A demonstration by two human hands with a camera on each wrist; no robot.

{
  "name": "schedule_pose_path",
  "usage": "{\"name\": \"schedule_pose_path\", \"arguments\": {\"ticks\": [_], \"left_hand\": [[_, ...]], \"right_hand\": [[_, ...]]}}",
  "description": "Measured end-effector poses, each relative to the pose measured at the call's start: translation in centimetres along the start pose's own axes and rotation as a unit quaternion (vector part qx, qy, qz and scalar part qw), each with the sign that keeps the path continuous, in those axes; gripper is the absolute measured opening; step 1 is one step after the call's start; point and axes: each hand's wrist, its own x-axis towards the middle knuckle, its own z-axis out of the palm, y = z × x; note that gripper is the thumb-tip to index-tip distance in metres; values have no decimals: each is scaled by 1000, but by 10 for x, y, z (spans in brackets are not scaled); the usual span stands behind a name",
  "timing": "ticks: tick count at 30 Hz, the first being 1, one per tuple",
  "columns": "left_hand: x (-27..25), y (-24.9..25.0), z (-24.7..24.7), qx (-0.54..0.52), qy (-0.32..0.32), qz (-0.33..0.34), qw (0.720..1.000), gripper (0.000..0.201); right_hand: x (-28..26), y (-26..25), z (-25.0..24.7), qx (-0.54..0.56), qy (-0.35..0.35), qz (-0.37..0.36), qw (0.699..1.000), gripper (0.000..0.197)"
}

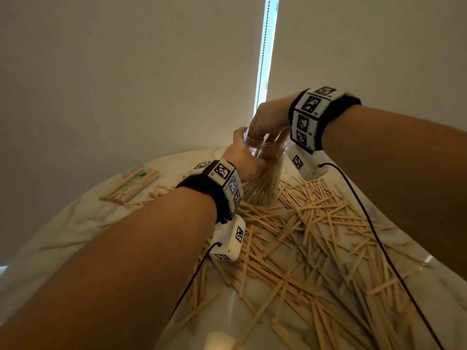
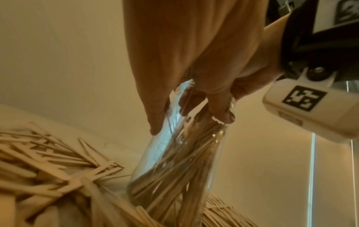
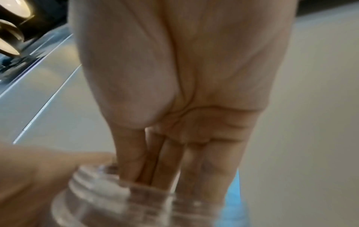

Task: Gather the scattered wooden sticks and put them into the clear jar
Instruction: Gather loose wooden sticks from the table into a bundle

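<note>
Setting: pale roller blinds hung behind a round marble-look table (image 1: 75,218), with a bright gap and a bead chain (image 1: 264,46) between them.
Far left: a wrapped bundle of sticks (image 1: 130,184) lay near the table's edge, apart from the loose ones.
Left hand (image 1: 246,157): curled round the side of the clear jar (image 1: 265,173), steadying it.
Jar: stood tilted at the back of the table, threaded mouth open, already holding a thick sheaf of sticks leaning inside.
Right hand (image 1: 269,114): straight fingers (image 3: 209,165) pushed down into the jar's mouth; whether they pinched any stick could not be seen.
Scattered sticks (image 1: 316,236): flat, pale, criss-crossed in a wide heap in front of and to the right of the jar.
Progress: partly done; most sticks apparently remained on the table.
</note>
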Motion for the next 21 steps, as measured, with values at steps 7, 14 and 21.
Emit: {"name": "schedule_pose_path", "arguments": {"ticks": [7, 14, 21], "left_hand": [[-25, 9, -10, 64, -52, -59, 995, 120], [-122, 0, -22, 202, -86, -63, 974, 64], [-206, -9, -39, 357, -117, -56, 925, 35]], "right_hand": [[-61, 22, -15, 83, 145, -42, 985, 17], [-164, 50, 40, 70, 54, -19, 996, 30], [-256, 76, 118, 61, -57, 38, 996, 44]]}}
